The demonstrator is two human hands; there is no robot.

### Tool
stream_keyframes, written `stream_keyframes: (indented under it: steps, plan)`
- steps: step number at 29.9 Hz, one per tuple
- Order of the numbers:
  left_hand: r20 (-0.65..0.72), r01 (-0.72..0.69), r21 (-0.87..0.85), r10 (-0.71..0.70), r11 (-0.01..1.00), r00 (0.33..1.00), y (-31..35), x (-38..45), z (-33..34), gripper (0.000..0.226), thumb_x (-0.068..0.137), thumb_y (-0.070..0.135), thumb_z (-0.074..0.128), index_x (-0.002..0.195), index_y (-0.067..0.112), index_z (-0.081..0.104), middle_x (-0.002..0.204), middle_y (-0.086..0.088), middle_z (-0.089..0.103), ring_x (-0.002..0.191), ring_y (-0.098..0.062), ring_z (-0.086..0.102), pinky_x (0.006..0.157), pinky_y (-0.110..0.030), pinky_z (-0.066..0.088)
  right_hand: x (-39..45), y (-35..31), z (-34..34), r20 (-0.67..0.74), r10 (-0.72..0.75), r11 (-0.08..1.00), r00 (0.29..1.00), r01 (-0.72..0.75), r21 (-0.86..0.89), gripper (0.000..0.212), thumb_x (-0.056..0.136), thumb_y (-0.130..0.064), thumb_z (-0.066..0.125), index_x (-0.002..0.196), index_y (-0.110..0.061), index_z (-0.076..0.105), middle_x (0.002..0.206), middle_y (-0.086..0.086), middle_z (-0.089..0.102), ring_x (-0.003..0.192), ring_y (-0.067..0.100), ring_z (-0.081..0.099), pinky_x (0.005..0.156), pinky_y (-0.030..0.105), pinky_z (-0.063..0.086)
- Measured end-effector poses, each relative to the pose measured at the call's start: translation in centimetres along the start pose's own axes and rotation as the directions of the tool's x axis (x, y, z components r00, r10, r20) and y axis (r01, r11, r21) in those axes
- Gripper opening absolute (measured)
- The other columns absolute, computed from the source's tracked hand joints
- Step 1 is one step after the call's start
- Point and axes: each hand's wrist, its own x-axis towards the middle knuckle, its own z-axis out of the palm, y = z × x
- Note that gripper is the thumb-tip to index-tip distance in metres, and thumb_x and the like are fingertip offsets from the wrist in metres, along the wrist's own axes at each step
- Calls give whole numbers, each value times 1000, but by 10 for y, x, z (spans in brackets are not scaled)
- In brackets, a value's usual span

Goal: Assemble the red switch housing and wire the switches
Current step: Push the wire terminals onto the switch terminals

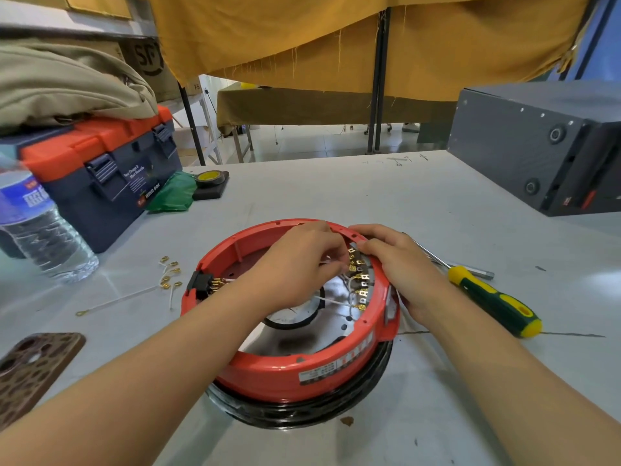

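Left hand [302, 260] fingers curled, pinching a white wire [327, 300] at the switch row [359, 280] inside the right wall of the red housing [289, 368]. Right hand [400, 264] fingertips pressing the rim beside the far switches, palm over the outer wall. Housing at table [353, 196] centre, near edge. Spare terminal wires [168, 274] left; yellow-green screwdriver [494, 301] right.

Pale grey worktable [386, 196], carrying red switch housing [289, 371] at centre. Left: toolbox [111, 183], water bottle [40, 230], loose terminal wires [168, 274], phone case [33, 368]. Right: screwdriver [494, 304], grey cabinet [537, 146].
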Motion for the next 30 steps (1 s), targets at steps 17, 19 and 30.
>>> stream_keyframes:
  steps: [17,19,30]
  plan:
    - [31,17,-29,-16,999,999,4,0,5,5,86,14,62,83,17,65,83,5,62,76,-8,55,71,-25,45,1,1,-1,25,-11,1000,1000,11,5,26,93,-7,48,106,-18,67,98,8,73,89,26,69,82,38,55]
    - [29,26,-35,-25,999,999,3,-1,5,5,86,14,61,84,17,65,84,5,63,77,-8,56,73,-27,46,1,2,-1,24,-16,1000,1000,16,7,26,92,-7,49,106,-18,68,97,7,73,86,22,69,80,36,55]
    - [34,47,-75,-45,996,998,7,-1,4,4,87,15,63,85,15,66,85,3,65,76,-8,57,71,-23,45,1,1,-1,20,-29,999,999,29,-20,26,93,-8,48,108,-18,67,99,6,73,91,24,69,86,40,54]
